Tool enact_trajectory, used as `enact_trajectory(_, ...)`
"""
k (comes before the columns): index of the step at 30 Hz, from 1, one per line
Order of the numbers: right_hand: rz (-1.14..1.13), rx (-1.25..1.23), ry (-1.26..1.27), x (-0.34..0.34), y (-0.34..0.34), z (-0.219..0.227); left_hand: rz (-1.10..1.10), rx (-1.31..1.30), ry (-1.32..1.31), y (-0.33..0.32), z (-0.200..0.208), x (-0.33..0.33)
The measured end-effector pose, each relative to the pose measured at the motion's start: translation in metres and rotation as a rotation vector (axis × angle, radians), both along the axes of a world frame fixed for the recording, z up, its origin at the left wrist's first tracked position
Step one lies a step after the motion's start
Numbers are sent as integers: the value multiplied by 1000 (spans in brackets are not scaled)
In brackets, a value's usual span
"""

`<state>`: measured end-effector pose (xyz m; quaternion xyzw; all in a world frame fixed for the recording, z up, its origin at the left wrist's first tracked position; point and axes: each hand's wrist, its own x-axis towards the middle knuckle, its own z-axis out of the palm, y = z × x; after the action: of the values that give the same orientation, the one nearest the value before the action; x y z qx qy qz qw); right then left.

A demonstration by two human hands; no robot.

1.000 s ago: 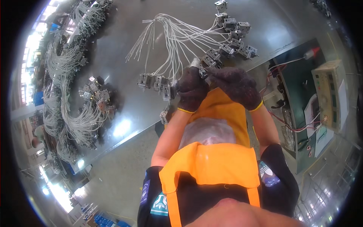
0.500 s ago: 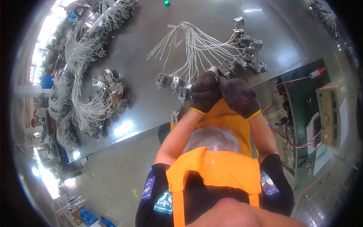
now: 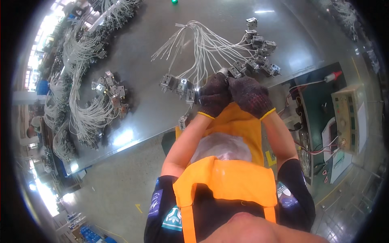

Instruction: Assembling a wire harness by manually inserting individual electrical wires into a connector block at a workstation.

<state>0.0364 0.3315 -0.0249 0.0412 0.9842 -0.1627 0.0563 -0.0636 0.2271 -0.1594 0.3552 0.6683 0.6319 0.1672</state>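
Both my hands wear dark knit gloves with yellow cuffs and meet at the near table edge. My left hand (image 3: 214,94) is closed, with a small whitish piece (image 3: 223,71) showing at its fingertips. Against it, my right hand (image 3: 251,95) is closed too; whatever lies between the fingers is hidden. Ahead of them a bundle of white wires (image 3: 204,44) fans out, tied together at its far end. Small metal box-shaped parts (image 3: 265,46) hang on the wires to the right, and more metal parts (image 3: 174,84) lie left of my left hand. One metal part (image 3: 183,121) sits at the table edge.
More wire bundles with metal parts (image 3: 115,91) lie on the grey metal table (image 3: 146,93) to the left. On the right stand a beige box with a panel (image 3: 344,117), a red-tipped probe (image 3: 333,76) on a cable, and red-handled scissors (image 3: 325,176).
The whole view has shifted slightly, so things appear a little further left. My hands stay together at the same place by the wires, with only slight finger movement.
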Motion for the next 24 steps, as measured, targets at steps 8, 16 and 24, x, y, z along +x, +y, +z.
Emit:
enact_trajectory(8, -113, -450, 311, 42, 6, -5, 338, -242, 886, -62, 128, 61)
enact_trajectory(16, -74, -937, 396, 11, 0, -68, 493, -420, 908, -101, 110, 32)
enact_trajectory(24, -110, -957, 479, 16, -2, -82, 352, -268, 347, -35, 82, 60)
